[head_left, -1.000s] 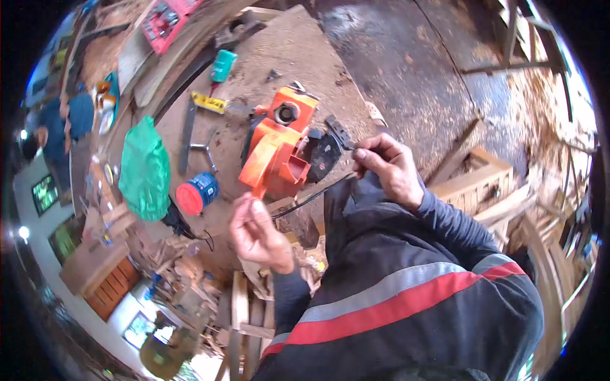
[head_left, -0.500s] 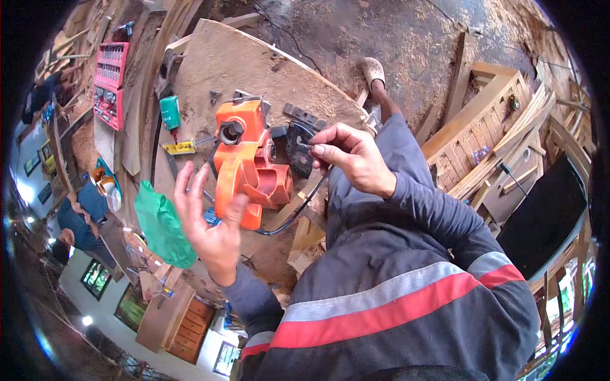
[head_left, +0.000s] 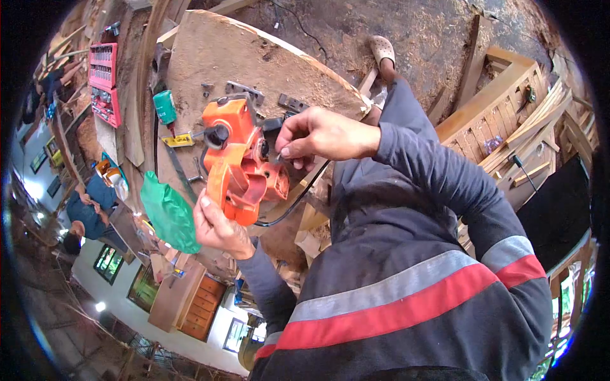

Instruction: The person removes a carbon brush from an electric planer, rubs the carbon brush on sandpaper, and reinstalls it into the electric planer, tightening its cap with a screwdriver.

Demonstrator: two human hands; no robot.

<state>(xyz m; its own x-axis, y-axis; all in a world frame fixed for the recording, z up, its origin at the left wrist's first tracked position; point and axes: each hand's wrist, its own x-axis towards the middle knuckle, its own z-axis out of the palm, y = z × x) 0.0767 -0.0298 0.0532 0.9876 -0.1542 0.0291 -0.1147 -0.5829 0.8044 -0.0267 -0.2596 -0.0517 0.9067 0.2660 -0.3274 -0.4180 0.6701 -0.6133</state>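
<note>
An orange electric planer [head_left: 230,119] lies on the wooden board, its side with openings facing up. My left hand [head_left: 219,230] is closed on the planer's handle end, with the thumb on top. My right hand [head_left: 330,134] is over the planer's near side, thumb and forefinger pinching a small metal piece [head_left: 278,157], perhaps a screw, close to the body. Its exact shape is too small to make out. Beyond the planer are loose dark metal parts [head_left: 244,93] on the board. A black cord [head_left: 304,193] curves below my right hand.
Left of the planer are a green bottle [head_left: 164,106], a yellow box [head_left: 180,140], a green bag [head_left: 170,213] and a red socket set [head_left: 103,82]. A wooden frame [head_left: 489,101] stands at right. Another person [head_left: 89,206] is at far left.
My left hand has gone from spread fingers in the air to gripping the planer. My right hand has moved left, bringing the small piece to the planer's side.
</note>
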